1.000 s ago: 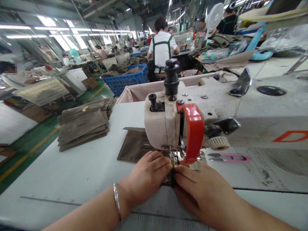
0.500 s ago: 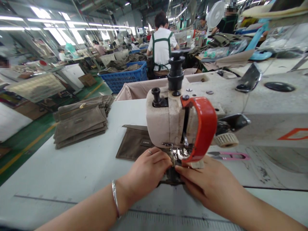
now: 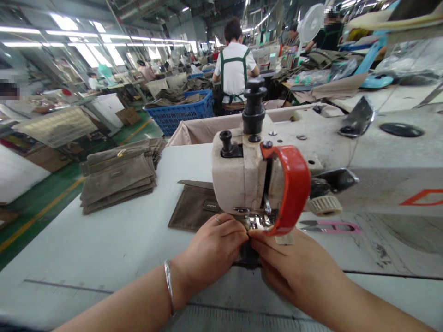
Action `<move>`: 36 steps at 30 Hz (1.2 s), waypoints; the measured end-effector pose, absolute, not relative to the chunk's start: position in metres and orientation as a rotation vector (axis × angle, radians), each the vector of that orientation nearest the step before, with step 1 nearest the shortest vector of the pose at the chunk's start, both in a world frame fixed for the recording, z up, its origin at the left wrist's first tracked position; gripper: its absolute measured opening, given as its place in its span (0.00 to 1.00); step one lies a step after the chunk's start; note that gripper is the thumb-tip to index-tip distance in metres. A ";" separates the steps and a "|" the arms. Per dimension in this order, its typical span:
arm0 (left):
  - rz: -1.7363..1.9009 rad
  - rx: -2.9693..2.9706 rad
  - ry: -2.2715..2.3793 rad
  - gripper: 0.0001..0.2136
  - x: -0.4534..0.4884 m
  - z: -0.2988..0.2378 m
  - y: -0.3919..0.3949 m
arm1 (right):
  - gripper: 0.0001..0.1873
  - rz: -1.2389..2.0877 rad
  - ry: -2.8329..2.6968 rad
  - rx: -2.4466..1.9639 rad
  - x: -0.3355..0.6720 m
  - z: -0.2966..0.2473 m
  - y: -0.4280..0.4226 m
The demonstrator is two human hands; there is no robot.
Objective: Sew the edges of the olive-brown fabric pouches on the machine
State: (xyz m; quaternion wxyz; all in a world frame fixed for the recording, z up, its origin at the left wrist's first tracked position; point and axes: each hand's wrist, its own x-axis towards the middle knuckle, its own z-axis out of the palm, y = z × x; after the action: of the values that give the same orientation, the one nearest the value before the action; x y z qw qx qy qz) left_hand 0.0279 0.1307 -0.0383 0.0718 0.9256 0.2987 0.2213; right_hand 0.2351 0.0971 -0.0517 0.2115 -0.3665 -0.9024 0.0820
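A dark brown fabric pouch [image 3: 188,210] with a small label lies flat on the table, partly under the head of a white sewing machine [image 3: 230,175]. My left hand [image 3: 216,242] is closed, its fingertips pinching the pouch's near edge just in front of the metal presser foot [image 3: 255,222]. From the other side my right hand [image 3: 294,260] pinches the same edge, and the two sets of fingertips almost meet. A red curved guard [image 3: 297,184] hangs over the right fingers. The cloth between and beneath the hands is mostly hidden.
Pink-handled thread snips [image 3: 335,226] lie right of the needle area. Stacked brown pouches [image 3: 117,180] sit at the table's left edge. A ruler scale [image 3: 242,314] runs along the front. Beyond stand a blue crate [image 3: 183,110] of fabric and a person [image 3: 235,69] in a green harness-like apron.
My right fingertips have shifted slightly left, closer to my left fingertips. The whole view has moved a little; the pouch and both hands stay at the presser foot.
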 end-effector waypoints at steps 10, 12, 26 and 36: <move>0.657 2.726 0.849 0.08 0.022 -0.043 0.140 | 0.15 0.229 -2.419 -1.098 0.232 -0.052 0.095; 0.683 2.731 0.842 0.09 0.023 -0.042 0.143 | 0.15 0.196 -2.409 -1.139 0.230 -0.053 0.096; 0.721 2.694 0.910 0.09 0.022 -0.059 0.164 | 0.18 0.019 -2.434 -1.269 0.224 -0.051 0.107; 0.850 2.637 0.936 0.09 0.019 -0.063 0.167 | 0.18 0.004 -2.427 -1.248 0.224 -0.054 0.107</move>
State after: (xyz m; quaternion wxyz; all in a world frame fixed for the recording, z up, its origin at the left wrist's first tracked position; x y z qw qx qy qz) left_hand 0.0186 0.1667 -0.0631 0.1081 0.8964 0.3181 0.2890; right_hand 0.2243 0.1067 -0.0537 0.2047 -0.4476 -0.8705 0.0013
